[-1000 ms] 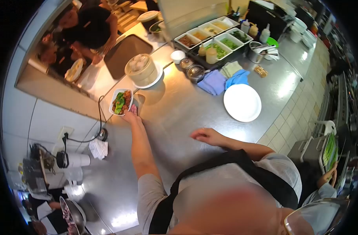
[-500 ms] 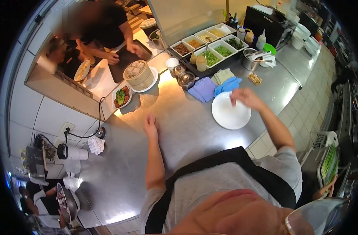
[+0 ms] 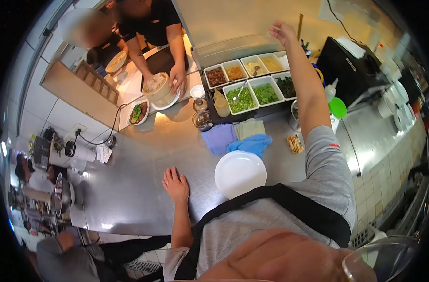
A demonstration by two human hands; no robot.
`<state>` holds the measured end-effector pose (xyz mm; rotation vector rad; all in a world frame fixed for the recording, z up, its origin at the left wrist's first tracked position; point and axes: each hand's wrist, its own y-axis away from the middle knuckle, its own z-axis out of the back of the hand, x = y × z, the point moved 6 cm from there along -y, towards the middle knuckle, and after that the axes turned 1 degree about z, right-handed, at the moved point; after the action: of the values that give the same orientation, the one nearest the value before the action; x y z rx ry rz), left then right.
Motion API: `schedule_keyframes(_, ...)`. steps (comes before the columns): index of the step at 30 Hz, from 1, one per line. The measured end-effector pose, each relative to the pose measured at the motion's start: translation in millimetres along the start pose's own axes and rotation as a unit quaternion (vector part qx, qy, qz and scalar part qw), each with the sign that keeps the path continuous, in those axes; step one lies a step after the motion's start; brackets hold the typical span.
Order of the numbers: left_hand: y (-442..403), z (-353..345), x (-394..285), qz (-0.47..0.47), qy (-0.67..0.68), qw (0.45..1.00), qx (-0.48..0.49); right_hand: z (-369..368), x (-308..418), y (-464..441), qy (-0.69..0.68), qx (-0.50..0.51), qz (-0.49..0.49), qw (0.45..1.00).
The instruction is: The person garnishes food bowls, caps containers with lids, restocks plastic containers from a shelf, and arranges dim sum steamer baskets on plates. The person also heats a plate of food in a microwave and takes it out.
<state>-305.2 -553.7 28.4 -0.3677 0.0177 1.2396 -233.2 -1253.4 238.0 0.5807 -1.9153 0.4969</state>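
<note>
My left hand [image 3: 176, 185] lies on the steel counter with its fingers spread and nothing under them that I can see. My right arm reaches far forward; the right hand [image 3: 282, 33] is up against the background of the back panel, beyond the topping trays, its fingers loosely apart and holding nothing visible. A white plate [image 3: 240, 174] sits on the counter right of my left hand. Past it lie a blue cloth [image 3: 253, 144], a purple cloth [image 3: 218, 138] and a pale green cloth [image 3: 250, 128]. My right forearm hides part of the trays and a metal pot.
At the pass, a co-worker's hands [image 3: 178, 81] hold a bamboo steamer [image 3: 159, 96] on a white plate. A dish of meat and greens [image 3: 139, 112] stands beside it. White topping trays [image 3: 240, 98] line the back. Another person [image 3: 66, 256] is at my left.
My right hand has left the space over the plate and reached up and forward. My left hand has come down flat on the counter. The co-worker has taken hold of the steamer.
</note>
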Motion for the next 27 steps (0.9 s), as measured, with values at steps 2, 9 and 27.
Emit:
schedule_keyframes(2, -3.1, -0.4, -2.3, 0.011, -0.005, 1.000, 0.006, -12.5, 3.3, -52.5, -0.059, -0.008, 0.001, 0.998)
schedule_keyframes(9, -5.6, 0.7, -6.0, 0.015, -0.008, 1.000, -0.001, -61.3, 22.7, -132.8, -0.204, 0.009, 0.056, 0.977)
schedule_keyframes(27, -23.3, 37.3, -70.3, 0.002, 0.421, 0.907, -0.006, -100.3, 31.7, 190.5, 0.036, 0.295, 0.029, 0.954)
